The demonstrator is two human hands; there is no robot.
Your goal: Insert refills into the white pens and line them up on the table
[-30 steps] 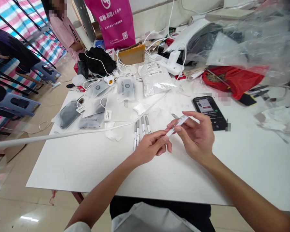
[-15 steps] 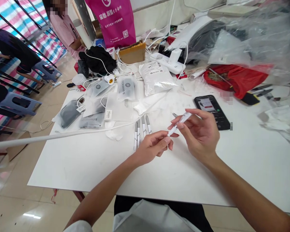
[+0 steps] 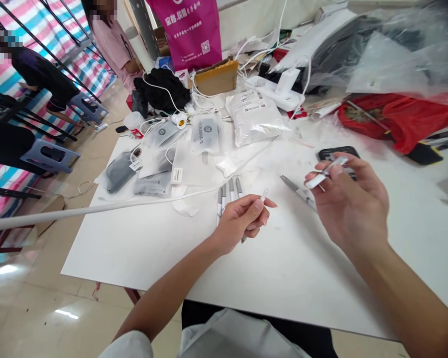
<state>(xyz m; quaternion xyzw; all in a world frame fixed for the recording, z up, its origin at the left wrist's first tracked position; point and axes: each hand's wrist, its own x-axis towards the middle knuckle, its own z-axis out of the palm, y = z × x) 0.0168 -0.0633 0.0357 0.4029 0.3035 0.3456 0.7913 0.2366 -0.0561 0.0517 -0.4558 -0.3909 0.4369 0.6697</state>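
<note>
My left hand (image 3: 242, 221) is closed around a slim white pen (image 3: 263, 195) whose tip sticks out above the fingers. My right hand (image 3: 349, 199) is raised to the right and pinches a small clear plastic sleeve (image 3: 325, 173) between thumb and fingers. Just left of my left hand, several matching pens (image 3: 228, 191) lie side by side on the white table (image 3: 283, 268). A thin grey metal tool (image 3: 294, 188) lies on the table between my hands; I cannot make out what it is.
A black phone (image 3: 336, 150) lies partly behind my right hand. Plastic pouches (image 3: 205, 134), cables, a cardboard box (image 3: 216, 77), a pink bag (image 3: 188, 30) and a red bag (image 3: 399, 117) crowd the far half. A white pipe (image 3: 78, 211) crosses the left. Other people sit at the far left.
My hands have pulled apart: the right hand has drawn the clear sleeve away to the right, off the pen that stays in my left hand. The view has shifted a little.
</note>
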